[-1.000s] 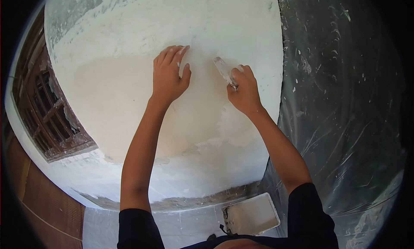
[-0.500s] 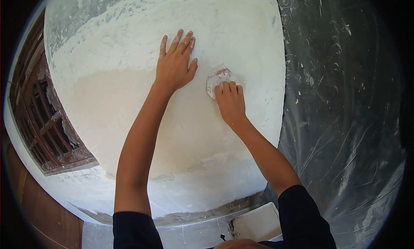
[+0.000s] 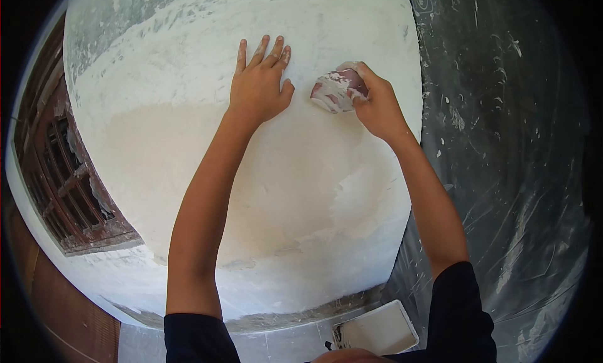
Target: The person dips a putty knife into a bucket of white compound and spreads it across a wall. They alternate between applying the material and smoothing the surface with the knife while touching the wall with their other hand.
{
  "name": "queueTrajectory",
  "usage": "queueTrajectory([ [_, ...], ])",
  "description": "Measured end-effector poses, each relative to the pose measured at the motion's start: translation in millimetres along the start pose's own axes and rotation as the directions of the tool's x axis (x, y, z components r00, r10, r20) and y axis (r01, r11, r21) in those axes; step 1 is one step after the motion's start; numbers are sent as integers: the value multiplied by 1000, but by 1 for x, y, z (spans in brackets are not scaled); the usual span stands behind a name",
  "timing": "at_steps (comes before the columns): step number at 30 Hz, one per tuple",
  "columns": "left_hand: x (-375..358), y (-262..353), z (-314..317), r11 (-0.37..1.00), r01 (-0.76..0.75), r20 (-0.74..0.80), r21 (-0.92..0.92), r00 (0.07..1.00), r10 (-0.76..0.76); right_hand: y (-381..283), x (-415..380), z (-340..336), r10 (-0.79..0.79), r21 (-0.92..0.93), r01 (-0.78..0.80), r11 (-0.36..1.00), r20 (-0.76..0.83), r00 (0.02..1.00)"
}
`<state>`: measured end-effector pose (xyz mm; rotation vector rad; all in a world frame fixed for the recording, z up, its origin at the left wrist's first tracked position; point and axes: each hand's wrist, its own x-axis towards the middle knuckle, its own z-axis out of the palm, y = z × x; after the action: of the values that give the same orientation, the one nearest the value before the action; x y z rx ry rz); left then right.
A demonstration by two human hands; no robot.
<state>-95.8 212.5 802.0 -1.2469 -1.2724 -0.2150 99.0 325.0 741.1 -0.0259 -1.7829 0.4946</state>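
Note:
My left hand [image 3: 260,89] lies flat against the white plastered wall [image 3: 169,74], fingers spread and flecked with white, holding nothing. To its right, my right hand [image 3: 378,102] grips a flat dark-red putty spreader [image 3: 339,89] between thumb and fingers. White paste smears much of the spreader's face. It is tilted close to the wall; whether its edge touches cannot be made out. Below the hands, a beige, damp-looking patch [image 3: 295,193] covers the middle of the wall, with a paler smear [image 3: 361,193] on its right side.
A tray [image 3: 414,335] of cream-coloured paste stands on the grey tiled floor [image 3: 282,343] below the wall. Dark plastic sheeting [image 3: 502,174] with white splashes hangs along the right. A brown wooden window frame [image 3: 81,174] is at the left.
My right hand has moved up and right and turned, so the spreader's red surface shows more. A pale smear now shows lower right on the wall. My left hand has shifted slightly up.

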Motion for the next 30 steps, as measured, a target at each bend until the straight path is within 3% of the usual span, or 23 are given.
queueTrajectory([
  [1,2,1,-2,1000,8,27,6,1000,-8,5,8,4,-5,7,5,1000,-4,1000],
  [3,2,2,-4,1000,14,58,17,998,-15,21,18,17,-169,-39,175,984,134,977],
  [5,1,3,-3,1000,-1,29,26,1000,0,33,31,16,-157,-79,169,982,139,978],
  [7,1,5,-3,1000,4,27,25,1000,-5,31,38,3,-27,-126,5,992,-171,985],
  [9,0,6,-2,1000,13,23,18,1000,-14,32,34,-1,-74,-80,55,995,-256,964],
  [11,1,6,0,1000,14,28,13,1000,-14,30,23,10,-150,-88,151,985,14,989],
  [13,1,8,0,1000,13,29,24,999,-14,39,21,16,-168,-176,182,967,92,981],
  [15,1,8,-1,999,18,32,36,999,-19,46,26,10,-52,-111,23,993,-263,963],
  [16,1,9,-2,999,21,45,34,999,-23,49,27,4,-47,-50,31,998,-366,929],
  [17,2,10,-3,999,21,57,32,998,-23,51,23,7,-44,-50,27,998,-366,929],
  [19,2,8,-3,999,15,56,31,998,-17,41,9,18,-176,-94,168,981,-94,980],
  [21,2,8,-2,999,15,55,29,998,-16,46,5,24,-194,-137,191,972,-11,981],
  [24,0,11,-1,999,40,51,36,998,-41,65,10,11,-78,-97,33,995,-497,864],
  [25,1,11,-1,998,41,52,49,998,-43,58,7,11,-78,-100,33,994,-496,865],
  [27,2,11,0,997,38,57,59,998,-42,44,-6,21,-198,-109,177,978,-237,951],
  [28,2,11,1,998,42,54,54,998,-45,45,-9,27,-217,-207,196,959,-88,972],
  [29,1,10,1,998,45,52,50,998,-47,52,-9,28,-212,-204,190,960,-89,973],
  [30,1,11,0,998,43,57,50,997,-46,57,-4,26,-189,-187,150,971,-218,957],
])
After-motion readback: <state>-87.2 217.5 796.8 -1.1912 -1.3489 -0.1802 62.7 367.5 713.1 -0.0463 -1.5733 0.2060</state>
